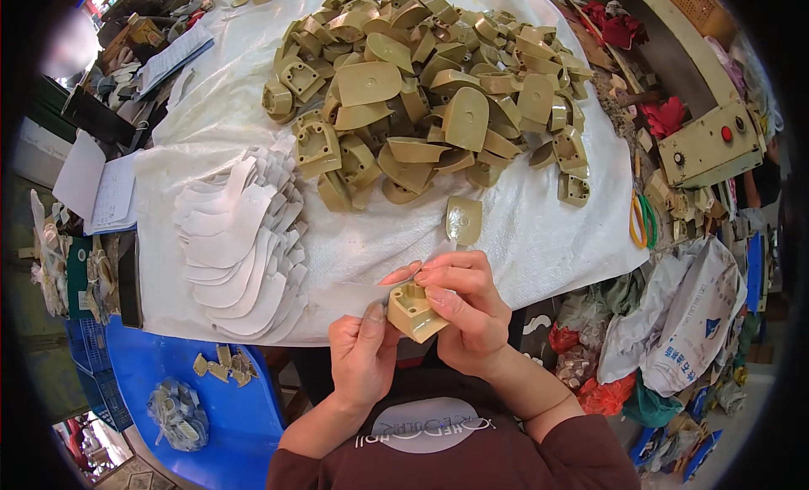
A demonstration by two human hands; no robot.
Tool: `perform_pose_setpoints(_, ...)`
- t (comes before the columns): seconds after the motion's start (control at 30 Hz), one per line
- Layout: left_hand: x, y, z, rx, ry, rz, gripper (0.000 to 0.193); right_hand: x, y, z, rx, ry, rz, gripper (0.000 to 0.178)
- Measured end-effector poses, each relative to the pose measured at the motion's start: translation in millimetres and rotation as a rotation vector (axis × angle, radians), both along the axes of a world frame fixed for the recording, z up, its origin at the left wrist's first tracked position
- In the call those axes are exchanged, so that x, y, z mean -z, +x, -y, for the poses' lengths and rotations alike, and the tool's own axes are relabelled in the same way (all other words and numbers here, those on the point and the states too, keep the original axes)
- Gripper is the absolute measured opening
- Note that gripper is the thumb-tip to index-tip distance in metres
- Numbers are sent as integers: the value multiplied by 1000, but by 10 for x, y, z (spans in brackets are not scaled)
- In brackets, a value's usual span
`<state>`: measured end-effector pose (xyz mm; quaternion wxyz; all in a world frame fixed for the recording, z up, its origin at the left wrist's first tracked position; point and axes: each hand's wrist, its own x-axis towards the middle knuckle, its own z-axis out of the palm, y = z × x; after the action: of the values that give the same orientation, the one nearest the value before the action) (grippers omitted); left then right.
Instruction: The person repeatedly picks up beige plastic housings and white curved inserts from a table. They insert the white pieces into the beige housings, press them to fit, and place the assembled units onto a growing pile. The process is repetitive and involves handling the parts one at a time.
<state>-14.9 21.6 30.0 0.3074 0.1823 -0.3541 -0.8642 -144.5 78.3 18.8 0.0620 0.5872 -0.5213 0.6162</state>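
Over the front edge of the cloth-covered table I hold a tan shoe heel (412,315), its hollow side with holes facing up. My left hand (361,353) closes on its left side, thumb against it. The fingers of my right hand (466,309) are bent over its right and far side. A thin whitish cut piece (350,297) runs from the heel past my left fingers, and a pale tip shows above my right fingers. A single heel (463,219) lies just beyond my hands. To the left sits a fanned stack of white curved cut pieces (232,246).
A large heap of glossy tan heels (421,94) covers the far table. At left, a blue stool (227,414) bears a plastic bag and small tan pieces; an open notebook (114,191) lies above. A control box (712,144), rubber bands and stuffed bags (695,313) crowd the right.
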Motion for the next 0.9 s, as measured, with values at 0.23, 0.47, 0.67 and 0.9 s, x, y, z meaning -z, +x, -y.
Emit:
perform_pose_setpoints(0.23,6,14,-15,-102,-293,90,44,-56,-8,41,78,36,-120,45)
perform_pose_setpoints(0.47,-47,104,165,-347,-788,463,26,-111,-85,-49,185,184,-315,43)
perform_pose_setpoints(0.67,-42,75,106,-309,-911,581,19,-358,-63,-138,161,539,-440,48)
perform_pose_setpoints(0.9,79,-62,16,-476,-1193,568,20,-289,-141,-104,106,557,-350,44)
